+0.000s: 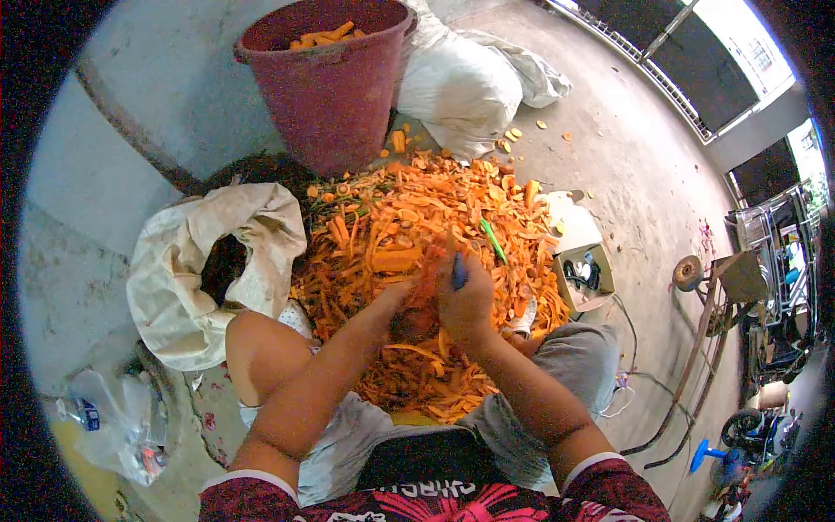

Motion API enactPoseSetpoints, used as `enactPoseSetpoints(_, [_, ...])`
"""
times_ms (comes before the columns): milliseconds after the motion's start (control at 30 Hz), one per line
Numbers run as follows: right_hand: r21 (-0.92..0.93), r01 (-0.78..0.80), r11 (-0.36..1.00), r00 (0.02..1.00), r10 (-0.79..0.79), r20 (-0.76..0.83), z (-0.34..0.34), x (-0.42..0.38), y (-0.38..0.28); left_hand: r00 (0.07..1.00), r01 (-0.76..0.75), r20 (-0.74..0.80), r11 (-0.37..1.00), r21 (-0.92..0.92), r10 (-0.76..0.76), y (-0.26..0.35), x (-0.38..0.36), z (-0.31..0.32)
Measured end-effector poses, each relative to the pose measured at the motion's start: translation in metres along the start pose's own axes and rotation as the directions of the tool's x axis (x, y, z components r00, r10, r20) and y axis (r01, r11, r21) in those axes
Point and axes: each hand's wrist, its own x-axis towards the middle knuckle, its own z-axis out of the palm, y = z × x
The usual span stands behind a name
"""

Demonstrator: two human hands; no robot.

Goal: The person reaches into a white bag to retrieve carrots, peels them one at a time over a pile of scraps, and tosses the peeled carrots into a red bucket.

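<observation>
My right hand (467,300) is closed around a tool with a blue handle (459,271); its working end is too blurred to make out. Close beside it, my left hand (416,291) looks curled and stained orange, and the thing in its fingers merges with the orange behind. Both hands are over a big heap of carrot peelings and pieces (374,261) between my legs. A thick orange carrot piece (396,260) lies just beyond my left hand. Farther out, a bright green strip (493,241) rests on the heap.
Behind the heap stands a dark red tub (326,104) with carrots in it, next to white sacks (461,87). An open white sack (165,270) is at left, above a plastic bag (113,418). A cardboard box (598,300) and a metal hand cart (704,348) are at right.
</observation>
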Motion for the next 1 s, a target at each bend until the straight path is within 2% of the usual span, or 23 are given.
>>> enactPoseSetpoints(67, [0.063,0.092,0.994,0.984,-0.081,-0.161,-0.001,0.015,0.010,0.998,0.067,-0.004,0.985,0.160,-0.068,0.008,0.007,0.001])
enactPoseSetpoints(133, [-0.266,0.090,0.960,0.917,-0.185,-0.355,-0.022,0.052,0.036,0.992,0.119,0.012,0.952,0.283,-0.127,0.002,0.017,-0.009])
enactPoseSetpoints(200, [-0.226,-0.065,0.972,0.888,-0.047,-0.457,-0.045,0.077,0.057,0.980,0.175,0.028,0.925,0.336,-0.196,-0.011,0.025,-0.021])
enactPoseSetpoints(233, [-0.166,-0.074,0.983,0.892,-0.010,-0.453,-0.048,0.078,0.059,0.970,0.218,0.023,0.913,0.343,-0.240,-0.012,0.021,-0.019])
enactPoseSetpoints(300, [-0.046,-0.093,0.995,0.898,0.064,-0.435,-0.051,0.079,0.059,0.980,0.198,-0.018,0.960,0.197,-0.198,-0.009,0.013,-0.008])
enactPoseSetpoints(333, [0.093,-0.069,0.993,0.938,0.096,-0.334,-0.043,0.072,0.047,0.983,0.183,-0.041,0.976,0.120,-0.180,-0.008,0.012,-0.006])
enactPoseSetpoints(400, [-0.055,-0.103,0.993,0.975,0.090,-0.205,-0.030,0.043,0.008,0.975,0.216,-0.102,0.955,0.202,-0.198,-0.010,0.024,-0.021])
enactPoseSetpoints(433, [0.223,-0.045,0.974,0.991,0.072,-0.112,-0.017,0.031,0.014,0.977,0.208,-0.086,0.953,0.219,-0.193,-0.010,0.026,-0.023])
enactPoseSetpoints(467, [0.208,-0.043,0.977,0.998,0.049,-0.028,-0.016,0.014,0.002,0.980,0.199,-0.071,0.951,0.237,-0.188,-0.009,0.028,-0.025])
enactPoseSetpoints(500, [0.054,0.106,0.993,0.990,-0.100,-0.103,-0.008,0.002,-0.006,0.985,0.167,-0.004,0.960,0.227,-0.170,-0.008,0.028,-0.021])
enactPoseSetpoints(533, [0.018,0.090,0.996,0.993,-0.088,-0.084,-0.008,-0.002,-0.006,0.986,0.137,0.063,0.967,0.214,-0.153,-0.006,0.026,-0.016])
enactPoseSetpoints(600, [-0.058,0.063,0.996,0.997,-0.065,-0.039,-0.008,-0.005,-0.005,0.903,0.247,0.311,0.950,0.191,-0.297,0.017,0.008,-0.018])
enactPoseSetpoints(667, [0.086,0.117,0.989,0.974,-0.097,-0.206,-0.011,0.018,0.005,0.922,0.199,0.281,0.948,0.248,-0.267,0.017,0.006,-0.018])
enactPoseSetpoints(700, [0.154,0.153,0.976,0.951,-0.103,-0.291,-0.017,0.034,0.013,0.978,0.104,0.137,0.941,0.322,-0.155,0.002,0.016,-0.018])
enactPoseSetpoints(733, [0.002,0.029,1.000,0.950,-0.027,-0.310,-0.032,0.047,0.022,1.000,0.023,0.000,0.914,0.405,-0.025,-0.011,0.025,-0.022])
enactPoseSetpoints(767, [0.093,0.036,0.995,0.912,0.005,-0.409,-0.031,0.067,0.062,0.993,0.103,0.039,0.964,0.247,-0.116,-0.021,0.034,-0.033])
enactPoseSetpoints(867, [-0.006,-0.146,0.989,0.883,0.128,-0.451,-0.049,0.080,0.080,0.984,0.163,0.026,0.943,0.290,-0.179,-0.009,0.017,-0.022])
enactPoseSetpoints(900, [-0.017,-0.027,0.999,0.868,0.015,-0.497,-0.043,0.078,0.074,0.983,0.129,0.099,0.966,0.223,-0.154,-0.010,0.023,-0.027])
enactPoseSetpoints(967, [0.075,0.008,0.997,0.944,0.018,-0.329,-0.029,0.059,0.046,0.967,0.074,0.237,0.995,0.073,-0.089,-0.017,0.038,-0.041])
enactPoseSetpoints(1000, [0.022,-0.113,0.993,0.974,0.116,-0.197,-0.028,0.039,0.010,0.993,0.056,0.097,0.995,0.086,-0.064,-0.012,0.031,-0.032])
